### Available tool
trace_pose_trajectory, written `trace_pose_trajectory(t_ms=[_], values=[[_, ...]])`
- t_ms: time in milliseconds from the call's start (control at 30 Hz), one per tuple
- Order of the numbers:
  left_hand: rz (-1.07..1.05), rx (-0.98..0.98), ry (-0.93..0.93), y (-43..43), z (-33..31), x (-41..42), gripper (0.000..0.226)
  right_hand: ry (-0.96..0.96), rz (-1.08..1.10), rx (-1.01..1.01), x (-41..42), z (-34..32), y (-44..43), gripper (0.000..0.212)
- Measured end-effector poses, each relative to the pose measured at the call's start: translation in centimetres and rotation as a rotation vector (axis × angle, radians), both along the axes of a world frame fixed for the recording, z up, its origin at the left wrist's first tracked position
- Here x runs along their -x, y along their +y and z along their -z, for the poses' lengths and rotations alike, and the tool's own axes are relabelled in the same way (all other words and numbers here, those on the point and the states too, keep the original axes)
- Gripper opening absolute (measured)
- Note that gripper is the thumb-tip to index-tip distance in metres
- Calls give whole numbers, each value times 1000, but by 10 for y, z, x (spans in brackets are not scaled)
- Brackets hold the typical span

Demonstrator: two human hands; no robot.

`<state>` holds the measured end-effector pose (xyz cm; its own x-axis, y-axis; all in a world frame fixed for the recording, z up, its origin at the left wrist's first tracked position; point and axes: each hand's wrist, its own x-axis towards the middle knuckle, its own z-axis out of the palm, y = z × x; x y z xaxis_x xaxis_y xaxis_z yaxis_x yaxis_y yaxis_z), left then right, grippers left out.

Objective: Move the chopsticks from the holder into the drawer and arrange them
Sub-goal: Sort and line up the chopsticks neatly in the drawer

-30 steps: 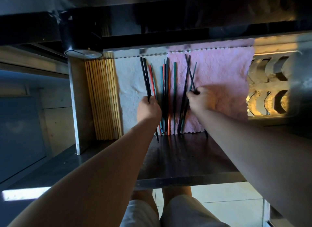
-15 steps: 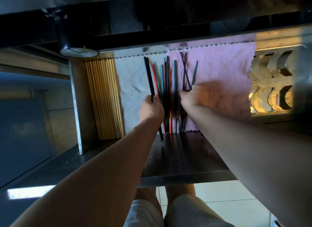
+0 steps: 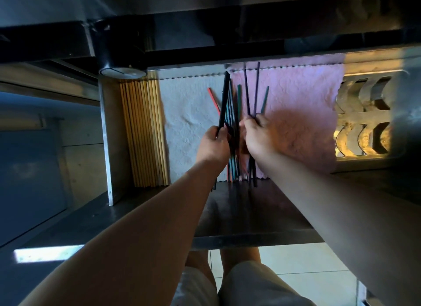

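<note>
An open steel drawer is lined with a white cloth and a pink cloth. Several coloured chopsticks, black, teal and red, lie bunched where the two cloths meet. My left hand is closed around a pair of black chopsticks that tilt up to the right over the bunch. Beside it, my right hand pinches dark and teal chopsticks that fan out over the pink cloth. One red chopstick slants off to the left. The lower ends of the bunch are hidden by my hands.
A row of several pale wooden chopsticks fills the drawer's left side against its steel wall. A metal tray with cut-out slots sits at the right. A black cylinder hangs above under the dark counter. Below are my legs and a tiled floor.
Both hands have drawn closer together. The black pair in my left hand has swung from leaning left to leaning right across the bunch. The right hand's sticks have spread into a fan.
</note>
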<state>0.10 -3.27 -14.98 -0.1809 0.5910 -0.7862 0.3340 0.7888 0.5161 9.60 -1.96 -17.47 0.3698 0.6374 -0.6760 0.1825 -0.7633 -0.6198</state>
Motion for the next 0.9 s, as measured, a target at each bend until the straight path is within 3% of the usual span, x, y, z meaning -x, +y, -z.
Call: trace_pose_trajectory(t_ms=[267, 433, 600, 900], values=[[-50, 17, 93, -7, -3, 46, 24, 183, -63, 67, 40, -4, -2, 30], [-55, 44, 207, -15, 0, 78, 26, 106, -227, 128, 70, -9, 0, 21], [-58, 115, 162, -12, 7, 95, 21, 57, -399, 188, 98, -2, 7, 22], [-89, 108, 159, -12, 6, 110, 32, -8, -467, 280, 117, 7, 9, 41]])
